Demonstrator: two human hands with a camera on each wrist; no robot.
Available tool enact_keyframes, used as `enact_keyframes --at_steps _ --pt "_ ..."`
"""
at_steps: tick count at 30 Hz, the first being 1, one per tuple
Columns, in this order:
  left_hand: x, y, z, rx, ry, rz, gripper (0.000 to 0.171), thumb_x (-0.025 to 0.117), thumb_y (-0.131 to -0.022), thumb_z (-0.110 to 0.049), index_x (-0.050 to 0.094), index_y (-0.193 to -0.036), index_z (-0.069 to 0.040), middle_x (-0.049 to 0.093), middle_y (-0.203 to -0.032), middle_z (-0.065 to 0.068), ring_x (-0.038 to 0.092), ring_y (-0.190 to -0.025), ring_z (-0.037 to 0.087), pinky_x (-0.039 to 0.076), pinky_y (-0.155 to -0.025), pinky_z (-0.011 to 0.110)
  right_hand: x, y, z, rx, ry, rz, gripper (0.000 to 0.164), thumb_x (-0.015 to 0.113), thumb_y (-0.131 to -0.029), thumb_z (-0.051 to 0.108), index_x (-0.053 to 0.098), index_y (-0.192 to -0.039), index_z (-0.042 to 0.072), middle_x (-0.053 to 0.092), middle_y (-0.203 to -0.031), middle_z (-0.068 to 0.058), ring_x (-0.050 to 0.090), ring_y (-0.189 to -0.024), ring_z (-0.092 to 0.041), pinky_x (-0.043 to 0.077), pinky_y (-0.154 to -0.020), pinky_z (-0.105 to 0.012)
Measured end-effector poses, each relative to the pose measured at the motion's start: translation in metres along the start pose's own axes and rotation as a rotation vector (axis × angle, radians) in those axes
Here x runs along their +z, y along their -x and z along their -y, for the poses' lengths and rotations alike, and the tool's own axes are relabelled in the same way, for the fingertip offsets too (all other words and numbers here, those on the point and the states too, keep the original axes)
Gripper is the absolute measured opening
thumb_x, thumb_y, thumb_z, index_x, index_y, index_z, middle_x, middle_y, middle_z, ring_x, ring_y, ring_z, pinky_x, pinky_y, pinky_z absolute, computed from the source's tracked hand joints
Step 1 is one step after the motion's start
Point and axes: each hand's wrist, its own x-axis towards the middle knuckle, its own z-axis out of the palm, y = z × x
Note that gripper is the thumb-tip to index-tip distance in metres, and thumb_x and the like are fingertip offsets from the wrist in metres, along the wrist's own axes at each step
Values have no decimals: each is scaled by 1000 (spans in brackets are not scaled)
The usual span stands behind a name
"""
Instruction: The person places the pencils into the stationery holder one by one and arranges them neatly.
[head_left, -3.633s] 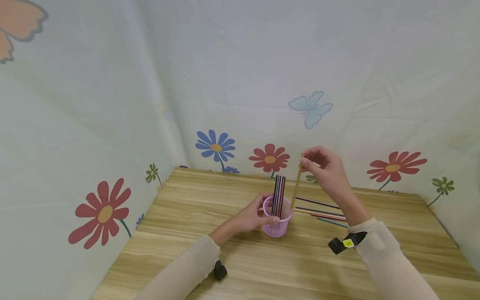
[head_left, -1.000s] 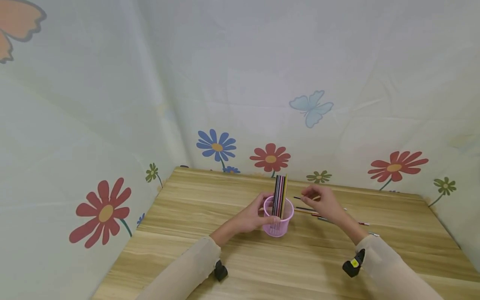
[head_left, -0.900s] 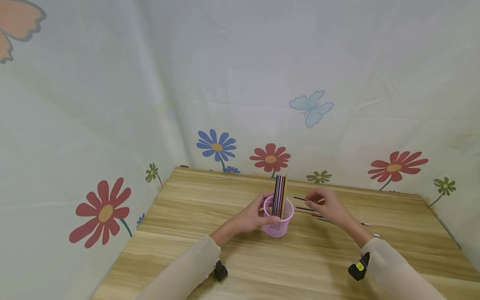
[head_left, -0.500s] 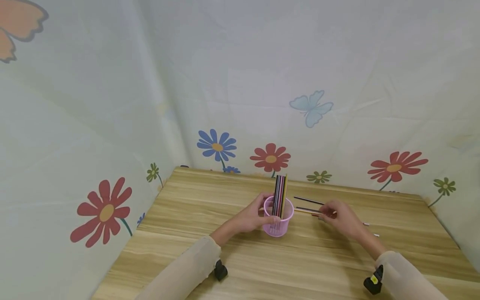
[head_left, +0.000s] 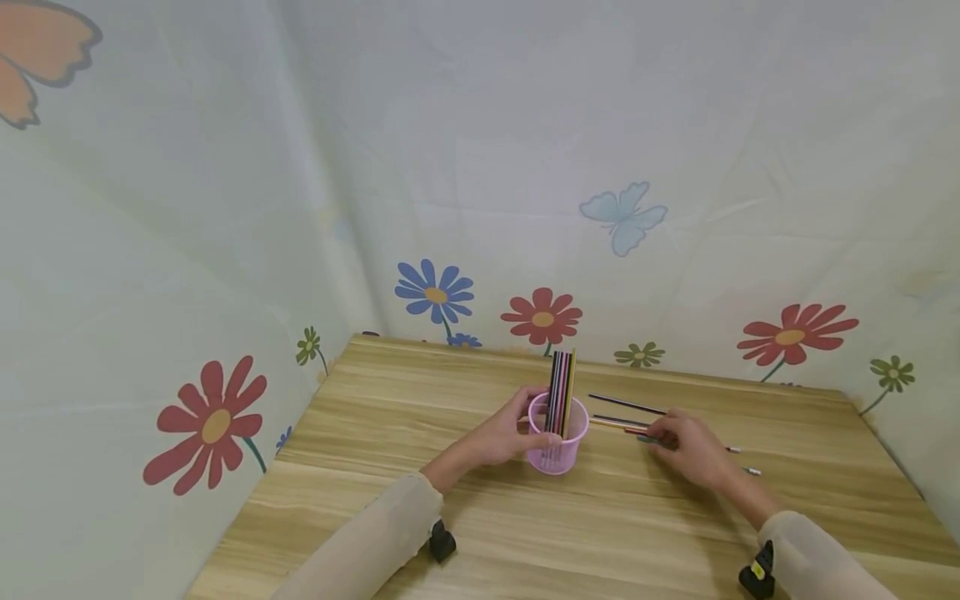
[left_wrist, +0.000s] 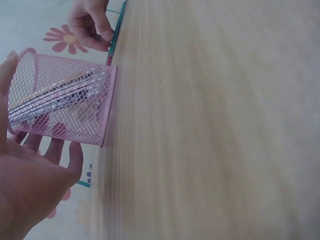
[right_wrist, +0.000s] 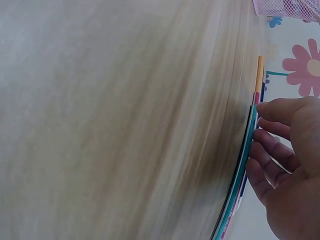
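Note:
My left hand (head_left: 498,433) holds a pink mesh pencil cup (head_left: 553,457), thumb on the near side and fingers behind it. A bundle of dark, striped and yellow pencils (head_left: 559,392) leans upright in the cup. To the right, my right hand (head_left: 690,450) is low at the table with thumb and fingertips pinching the teal pencil (right_wrist: 243,150). Its white end (head_left: 752,472) shows beyond the hand. A red pencil (head_left: 633,432) lies right beside it, partly hidden by the fingers.
Two dark pencils, the farther dark pencil (head_left: 622,402) and one nearer, lie beyond the right hand with a yellow pencil (head_left: 609,423). All lie on a wood-grain table (head_left: 480,517). A flower-printed cloth (head_left: 480,167) rises behind the table.
The yellow pencil held earlier by my right hand now stands in the cup. That hand has come down and moved right to the pencils on the table. The left hand keeps holding the cup.

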Motion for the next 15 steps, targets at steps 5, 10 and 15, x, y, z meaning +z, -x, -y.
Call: enact_keyframes --at_steps 5,10,15 --pt "0 -2 5 -8 -6 1 76 83 -95 -28 37 -156 -25 49 -153 -1 52 -140 21 45 -115 37 0 1 2 1 13 15 14 85 -89 5 78 -99 7 61 -92 1 62 -81 -14 57 -69 -33" --pt "0 -2 4 -6 -6 0 74 82 -96 -28 38 -155 -25 50 -152 -1 52 -139 20 46 -115 37 3 0 3 -33 44 41 12 85 -89 7 77 -97 11 63 -94 4 60 -83 -11 54 -70 -31" --pt "0 -2 3 -10 1 3 73 82 -96 -28 38 -154 -25 51 -150 -1 53 -138 20 46 -115 37 5 -2 2 -55 60 74 12 85 -90 8 77 -95 14 64 -94 7 60 -84 -10 54 -72 -32"
